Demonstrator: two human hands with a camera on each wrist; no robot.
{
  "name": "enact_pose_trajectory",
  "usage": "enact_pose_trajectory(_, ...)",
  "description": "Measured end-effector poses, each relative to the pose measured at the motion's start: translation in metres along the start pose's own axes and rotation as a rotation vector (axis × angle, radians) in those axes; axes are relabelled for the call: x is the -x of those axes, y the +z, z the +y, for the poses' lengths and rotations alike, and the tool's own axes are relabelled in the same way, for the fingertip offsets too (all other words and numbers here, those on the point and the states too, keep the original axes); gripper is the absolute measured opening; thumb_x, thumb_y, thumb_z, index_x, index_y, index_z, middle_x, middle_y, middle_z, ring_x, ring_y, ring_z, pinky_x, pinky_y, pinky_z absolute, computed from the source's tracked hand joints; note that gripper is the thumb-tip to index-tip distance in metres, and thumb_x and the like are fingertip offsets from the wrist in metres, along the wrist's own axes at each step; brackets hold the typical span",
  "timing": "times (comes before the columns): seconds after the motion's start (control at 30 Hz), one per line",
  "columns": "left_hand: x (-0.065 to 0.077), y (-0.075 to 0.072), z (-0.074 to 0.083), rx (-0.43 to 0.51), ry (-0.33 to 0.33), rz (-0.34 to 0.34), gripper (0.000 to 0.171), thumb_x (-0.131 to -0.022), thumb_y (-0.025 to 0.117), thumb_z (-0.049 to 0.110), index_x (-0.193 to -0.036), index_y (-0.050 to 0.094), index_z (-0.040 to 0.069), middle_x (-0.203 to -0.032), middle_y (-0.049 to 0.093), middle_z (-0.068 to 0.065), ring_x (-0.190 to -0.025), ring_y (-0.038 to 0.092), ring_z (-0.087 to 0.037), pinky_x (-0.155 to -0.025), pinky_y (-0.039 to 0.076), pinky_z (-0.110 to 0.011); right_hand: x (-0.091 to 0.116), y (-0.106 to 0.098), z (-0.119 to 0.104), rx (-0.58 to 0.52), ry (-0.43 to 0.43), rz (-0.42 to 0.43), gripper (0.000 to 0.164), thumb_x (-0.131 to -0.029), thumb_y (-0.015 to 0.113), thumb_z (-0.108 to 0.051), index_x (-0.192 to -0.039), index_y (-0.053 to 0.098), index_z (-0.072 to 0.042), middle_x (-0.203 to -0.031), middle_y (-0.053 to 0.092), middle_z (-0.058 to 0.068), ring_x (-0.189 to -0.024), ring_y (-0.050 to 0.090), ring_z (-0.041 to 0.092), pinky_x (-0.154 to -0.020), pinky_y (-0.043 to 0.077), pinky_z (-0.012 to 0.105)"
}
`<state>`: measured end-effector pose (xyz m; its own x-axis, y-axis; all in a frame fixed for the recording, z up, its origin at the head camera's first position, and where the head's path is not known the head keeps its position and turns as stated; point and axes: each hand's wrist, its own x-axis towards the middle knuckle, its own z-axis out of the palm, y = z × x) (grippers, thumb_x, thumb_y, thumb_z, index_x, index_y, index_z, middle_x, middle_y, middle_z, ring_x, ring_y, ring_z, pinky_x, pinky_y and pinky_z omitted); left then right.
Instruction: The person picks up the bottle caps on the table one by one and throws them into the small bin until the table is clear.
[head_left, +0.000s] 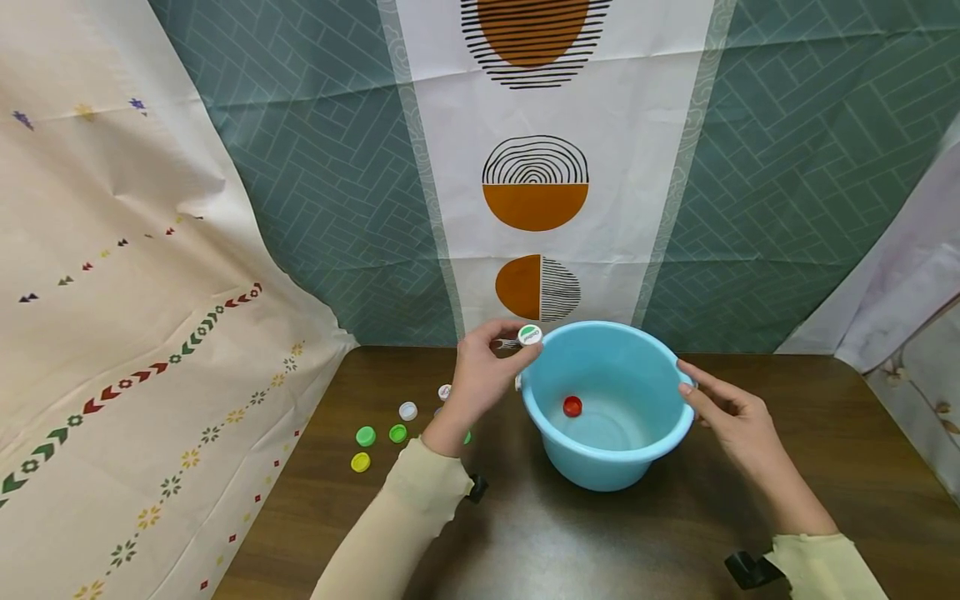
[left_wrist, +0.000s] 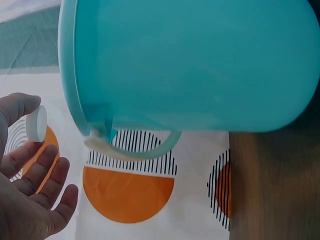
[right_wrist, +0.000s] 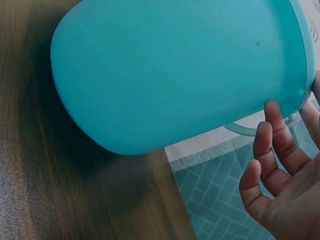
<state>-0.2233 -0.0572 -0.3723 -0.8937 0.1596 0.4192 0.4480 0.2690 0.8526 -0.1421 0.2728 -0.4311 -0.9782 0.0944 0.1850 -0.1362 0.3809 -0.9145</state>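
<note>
My left hand (head_left: 480,367) pinches a white bottle cap (head_left: 530,335) with a green print on top, between thumb and fingertips. The cap is held just above the left rim of a light blue bucket (head_left: 596,475). In the left wrist view the cap (left_wrist: 36,124) shows edge-on, apart from the bucket (left_wrist: 190,65). My right hand (head_left: 738,425) grips the bucket's right rim. In the right wrist view, fingers (right_wrist: 281,132) of that hand reach the outer wall under the rim. Inside the bucket, a red bottle cap (head_left: 572,407) lies on the bottom.
Left of the bucket, several caps lie on the dark wooden table (head_left: 600,550): green (head_left: 365,437), bright green (head_left: 397,433), yellow (head_left: 361,462) and white (head_left: 408,411). My left forearm partly hides others. A patterned curtain (head_left: 337,208) hangs behind the table.
</note>
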Motion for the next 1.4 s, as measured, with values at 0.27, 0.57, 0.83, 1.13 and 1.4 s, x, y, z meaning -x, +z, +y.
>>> enact_pose_trajectory(0.27, -0.001, 0.012, 0.007, 0.036, 0.017, -0.026, 0.031, -0.084, 0.079, 0.023, -0.113, 0.071, 0.015, -0.105, 0.067, 0.004, -0.097, 0.064, -0.020, -0.082, 0.055, -0.037, 0.000, 0.000, 0.000, 0.006, -0.002, 0.001, 0.048, -0.097, 0.061, -0.035, -0.142, 0.054, -0.021, -0.117, 0.065, -0.007, -0.087, 0.062, 0.008, -0.068, 0.054, 0.024)
enact_pose_trajectory(0.57, -0.003, 0.022, 0.015, 0.031, 0.031, -0.065, 0.033, -0.083, 0.079, 0.032, -0.112, 0.071, 0.019, -0.103, 0.065, 0.011, -0.097, 0.063, -0.022, -0.077, 0.055, -0.034, 0.000, 0.000, -0.001, -0.001, -0.008, 0.005, 0.047, -0.097, 0.061, -0.034, -0.141, 0.054, -0.020, -0.116, 0.066, -0.001, -0.086, 0.063, 0.009, -0.068, 0.055, 0.024)
enact_pose_trajectory(0.83, -0.001, 0.032, 0.023, 0.007, 0.046, -0.105, 0.030, -0.083, 0.079, 0.032, -0.110, 0.072, 0.020, -0.100, 0.065, 0.012, -0.099, 0.060, -0.019, -0.076, 0.053, -0.033, 0.000, -0.001, -0.001, 0.025, -0.002, -0.002, 0.047, -0.097, 0.061, -0.036, -0.142, 0.054, -0.021, -0.117, 0.064, -0.011, -0.093, 0.061, 0.006, -0.070, 0.054, 0.024)
enact_pose_trajectory(1.13, 0.002, 0.039, 0.028, -0.014, 0.030, -0.139, 0.028, -0.084, 0.078, 0.035, -0.108, 0.072, 0.023, -0.101, 0.064, 0.014, -0.098, 0.056, -0.007, -0.080, 0.050, -0.036, 0.001, 0.000, -0.001, 0.009, 0.003, 0.010, 0.048, -0.097, 0.061, -0.036, -0.141, 0.055, -0.021, -0.114, 0.064, -0.012, -0.092, 0.061, 0.005, -0.070, 0.054, 0.022)
enact_pose_trajectory(1.4, 0.002, 0.042, 0.030, -0.010, 0.053, -0.164, 0.027, -0.084, 0.077, 0.035, -0.107, 0.071, 0.021, -0.101, 0.064, 0.015, -0.102, 0.058, -0.017, -0.088, 0.047, -0.044, 0.001, 0.001, -0.001, 0.015, -0.008, 0.010, 0.047, -0.097, 0.061, -0.035, -0.141, 0.054, -0.021, -0.117, 0.064, -0.011, -0.092, 0.061, 0.006, -0.069, 0.054, 0.024)
